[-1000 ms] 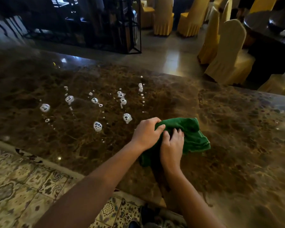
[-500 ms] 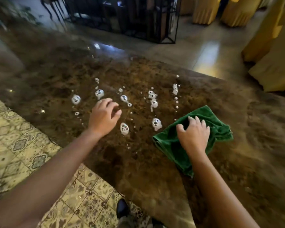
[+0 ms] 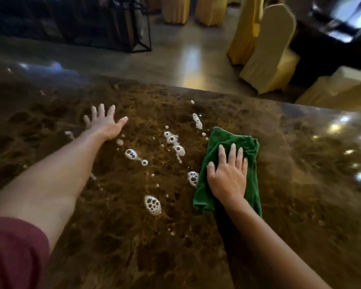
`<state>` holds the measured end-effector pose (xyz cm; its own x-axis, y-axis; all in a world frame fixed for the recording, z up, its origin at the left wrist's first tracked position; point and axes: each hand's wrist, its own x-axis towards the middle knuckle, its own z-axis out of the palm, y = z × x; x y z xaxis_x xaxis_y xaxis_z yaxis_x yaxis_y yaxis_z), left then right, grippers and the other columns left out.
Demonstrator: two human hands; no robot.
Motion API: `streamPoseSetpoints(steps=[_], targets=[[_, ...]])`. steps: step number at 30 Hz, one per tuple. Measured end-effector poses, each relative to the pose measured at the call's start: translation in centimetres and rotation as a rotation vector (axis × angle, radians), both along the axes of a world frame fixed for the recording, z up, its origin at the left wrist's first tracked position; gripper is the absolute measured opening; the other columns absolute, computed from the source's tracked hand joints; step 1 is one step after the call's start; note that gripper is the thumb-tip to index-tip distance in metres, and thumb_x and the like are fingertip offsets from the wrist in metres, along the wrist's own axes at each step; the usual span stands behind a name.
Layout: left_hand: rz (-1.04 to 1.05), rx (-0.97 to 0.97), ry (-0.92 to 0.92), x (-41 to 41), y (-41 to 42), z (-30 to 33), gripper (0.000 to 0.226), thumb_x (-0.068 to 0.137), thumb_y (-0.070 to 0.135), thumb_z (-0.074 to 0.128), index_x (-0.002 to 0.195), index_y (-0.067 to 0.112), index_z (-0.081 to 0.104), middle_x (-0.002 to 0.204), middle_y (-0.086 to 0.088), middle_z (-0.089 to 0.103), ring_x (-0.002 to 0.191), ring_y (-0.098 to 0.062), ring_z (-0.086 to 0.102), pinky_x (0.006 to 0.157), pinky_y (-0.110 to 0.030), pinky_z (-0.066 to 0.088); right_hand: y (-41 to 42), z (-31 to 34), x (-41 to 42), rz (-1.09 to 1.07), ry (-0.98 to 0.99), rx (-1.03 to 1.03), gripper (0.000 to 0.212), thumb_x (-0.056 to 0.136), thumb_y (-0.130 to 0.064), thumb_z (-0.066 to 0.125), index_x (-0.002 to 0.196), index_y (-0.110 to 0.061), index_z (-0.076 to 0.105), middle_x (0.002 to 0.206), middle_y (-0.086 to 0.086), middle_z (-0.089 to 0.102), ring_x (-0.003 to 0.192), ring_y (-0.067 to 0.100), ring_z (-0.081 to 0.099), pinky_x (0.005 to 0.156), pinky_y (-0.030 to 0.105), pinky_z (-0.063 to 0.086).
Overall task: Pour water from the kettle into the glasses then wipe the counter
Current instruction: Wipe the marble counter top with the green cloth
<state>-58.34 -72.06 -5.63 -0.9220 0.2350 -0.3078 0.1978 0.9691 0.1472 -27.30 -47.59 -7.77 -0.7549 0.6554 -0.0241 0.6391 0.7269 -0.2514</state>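
A green cloth [image 3: 246, 147] lies crumpled on the brown marble counter [image 3: 300, 184]. My right hand [image 3: 227, 176] presses flat on it with straight fingers. Several foamy white water blobs [image 3: 152, 205] dot the counter to the left of the cloth, and one touches the cloth's left edge. My left hand [image 3: 104, 124] lies flat on the counter at the far left of the blobs, fingers spread. No kettle or glasses are in view.
Past the counter's far edge is a shiny floor with yellow-covered chairs [image 3: 267, 51] at the right and a black metal-framed rack [image 3: 138, 28] at the back left. A dark table [image 3: 338, 28] stands at the top right.
My left hand let go of the cloth, moved left and now lies flat with fingers spread. My right hand has flattened on the cloth, which has shifted right of the blobs.
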Motion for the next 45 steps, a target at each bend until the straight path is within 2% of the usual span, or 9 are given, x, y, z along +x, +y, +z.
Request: streamPoseSetpoints(steps=[4,9,15,21,27,32,36,40,45], targets=[[-0.055,-0.036,-0.052,-1.0,0.1,-0.5,0.084,0.095,0.077,0.016,0.162,0.030,-0.006,0.169,-0.008,-0.019,0.154,-0.031,-0.021,0.121,-0.059,-0.010,1.5,0.6,-4.6,-0.114,-0.029,-0.038,0.070,0.103,-0.051,0.029,0.167,-0.025,0.015,0.175,0.010,0.004,0.162,0.031,-0.005,0.130,0.050,-0.006],[-0.080,-0.061,-0.063,-1.1,0.0,-0.3,0.084,0.096,0.075,0.015,0.161,0.027,-0.010,0.167,-0.011,-0.022,0.152,-0.033,-0.024,0.120,-0.060,-0.012,4.8,0.8,-10.4,-0.060,-0.032,-0.049,0.069,0.103,-0.047,0.031,0.167,-0.026,0.017,0.176,0.006,0.007,0.162,0.027,-0.003,0.130,0.047,-0.004],[-0.094,-0.043,-0.076,-1.4,-0.5,-0.4,0.084,0.096,0.076,0.020,0.161,0.030,-0.008,0.168,-0.008,-0.022,0.153,-0.030,-0.023,0.122,-0.057,-0.011,6.8,1.1,-16.6,0.181,-0.045,-0.042,0.063,0.105,-0.037,0.032,0.166,-0.029,0.019,0.176,0.001,0.009,0.162,0.022,0.000,0.131,0.044,-0.002],[-0.102,-0.064,-0.121,-2.1,-0.4,0.7,0.087,0.095,0.076,0.026,0.161,0.032,-0.009,0.168,-0.007,-0.023,0.154,-0.029,-0.022,0.123,-0.056,-0.008,6.5,1.0,-18.3,0.462,-0.054,-0.003,0.062,0.102,-0.035,0.032,0.164,-0.032,0.026,0.174,-0.004,0.016,0.162,0.016,0.003,0.131,0.039,-0.002],[-0.092,-0.044,-0.131,-2.4,-0.7,0.0,0.087,0.093,0.079,0.029,0.160,0.037,-0.008,0.168,-0.003,-0.022,0.153,-0.028,-0.023,0.123,-0.056,-0.009,3.0,0.9,-16.3,0.780,-0.025,-0.079,0.063,0.095,-0.035,0.035,0.157,-0.035,0.043,0.170,-0.006,0.030,0.161,0.018,0.013,0.131,0.045,0.006],[-0.070,-0.021,-0.115,-2.5,-1.1,-0.6,0.090,0.089,0.083,0.029,0.160,0.039,-0.006,0.169,-0.001,-0.021,0.154,-0.028,-0.022,0.123,-0.057,-0.008,-2.1,1.1,-11.1,0.999,-0.005,-0.139,0.064,0.089,-0.029,0.041,0.152,-0.034,0.052,0.166,-0.004,0.039,0.160,0.024,0.020,0.130,0.046,0.007],[-0.073,-0.018,-0.099,-1.8,-0.9,-0.1,0.087,0.094,0.079,0.027,0.161,0.035,-0.005,0.169,-0.002,-0.020,0.154,-0.026,-0.023,0.122,-0.054,-0.011,-6.4,1.1,-6.0,1.124,0.020,-0.196,0.059,0.094,-0.033,0.039,0.151,-0.034,0.053,0.167,-0.006,0.037,0.161,0.022,0.016,0.131,0.044,0.002],[-0.078,-0.007,-0.096,-1.5,-0.9,0.1,0.086,0.095,0.077,0.026,0.162,0.034,-0.006,0.168,-0.003,-0.021,0.153,-0.026,-0.024,0.122,-0.054,-0.012,-9.8,0.7,-1.7,1.179,0.026,-0.184,0.056,0.100,-0.030,0.048,0.155,-0.034,0.046,0.170,-0.006,0.031,0.162,0.022,0.009,0.131,0.049,0.003],[-0.138,0.006,-0.092,-1.6,-1.9,0.4,0.087,0.094,0.078,0.030,0.162,0.034,-0.003,0.169,-0.004,-0.019,0.154,-0.026,-0.021,0.123,-0.053,-0.010,-10.9,0.5,-0.1,1.073,0.026,-0.086,0.055,0.103,-0.037,0.046,0.158,-0.036,0.041,0.171,-0.005,0.028,0.162,0.024,0.010,0.131,0.049,0.003]])
